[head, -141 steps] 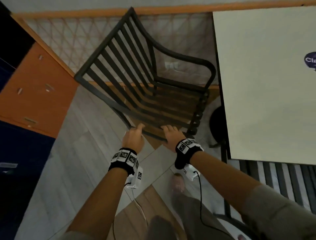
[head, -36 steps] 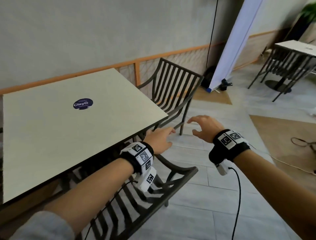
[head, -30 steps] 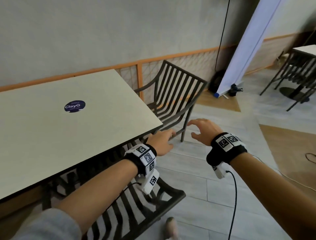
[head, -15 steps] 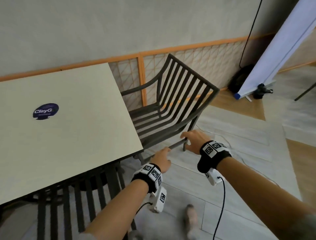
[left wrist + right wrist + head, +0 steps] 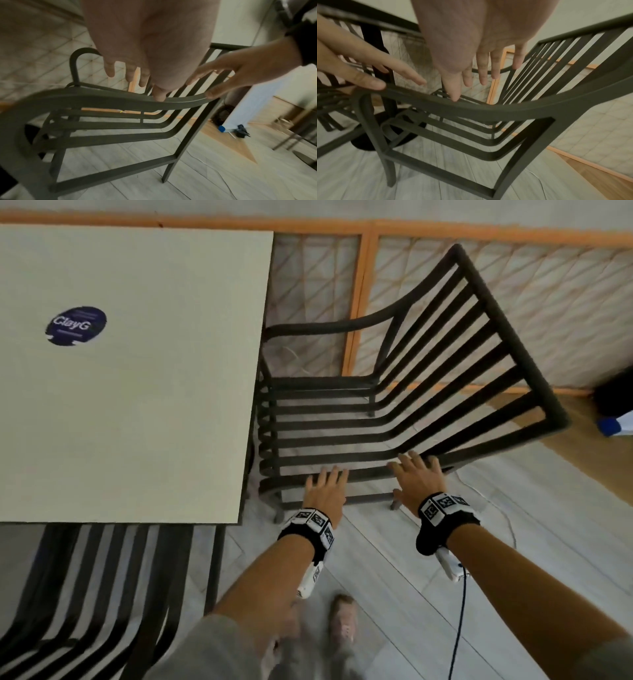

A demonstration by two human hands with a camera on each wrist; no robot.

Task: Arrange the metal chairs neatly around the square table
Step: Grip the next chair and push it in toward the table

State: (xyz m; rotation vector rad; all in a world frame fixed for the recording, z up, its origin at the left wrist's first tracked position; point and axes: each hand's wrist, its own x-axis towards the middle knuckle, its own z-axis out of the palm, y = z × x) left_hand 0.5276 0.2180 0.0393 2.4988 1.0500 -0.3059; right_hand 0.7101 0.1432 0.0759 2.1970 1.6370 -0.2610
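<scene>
Hands [image 5: 325, 491] now flat over armrest [image 5: 363, 472]

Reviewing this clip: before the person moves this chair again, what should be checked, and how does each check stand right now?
1. Left hand on the near armrest: not ok, fingers straight, only the thumb touches it.
2. Right hand gripping: not ok, open, thumb resting on the same armrest.
3. Chair square to the table: ok, its front sits at the table's right edge.
4. Chair clear of the lattice wall panel: cannot tell.
5. White cable on the floor clear of the chair legs: cannot tell.
</scene>
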